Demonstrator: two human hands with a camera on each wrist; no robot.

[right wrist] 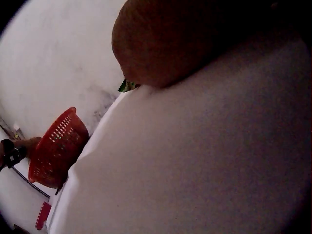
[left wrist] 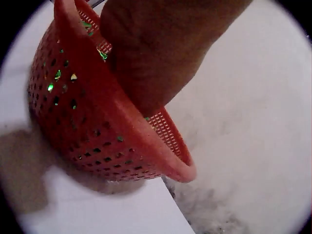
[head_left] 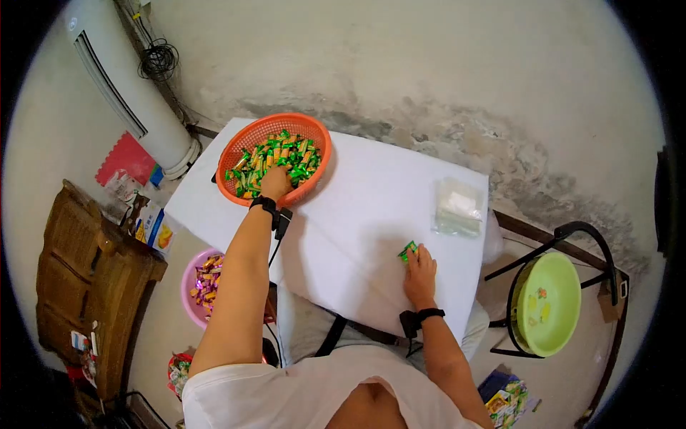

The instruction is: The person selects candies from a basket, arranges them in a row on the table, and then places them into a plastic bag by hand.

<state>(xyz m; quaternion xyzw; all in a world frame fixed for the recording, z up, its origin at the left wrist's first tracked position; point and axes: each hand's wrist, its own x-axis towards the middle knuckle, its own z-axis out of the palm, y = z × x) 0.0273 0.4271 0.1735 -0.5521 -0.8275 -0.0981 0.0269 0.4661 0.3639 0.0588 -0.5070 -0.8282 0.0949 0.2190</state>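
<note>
An orange-red plastic basket point(head_left: 325, 161) holds many candies in green and orange wrappers point(head_left: 279, 154). My left hand point(head_left: 276, 183) reaches over its near rim, fingertips in among the candies; in the left wrist view the basket wall hides the fingers. Over the white-covered table, toward the right, my right hand point(head_left: 421, 275) rests low with a green-wrapped candy point(head_left: 408, 250) at its thumb and index fingertips, pinched between them. In the right wrist view only a bit of green wrapper point(right wrist: 127, 86) shows past the hand.
Clear plastic bags point(head_left: 458, 207) lie at the right end of the white tabletop point(head_left: 357, 193). A pink basin point(head_left: 191, 289) of purple-wrapped candies stands on the floor at left. A green basin point(head_left: 549, 304) rests on a black-framed chair at right. The wall runs behind.
</note>
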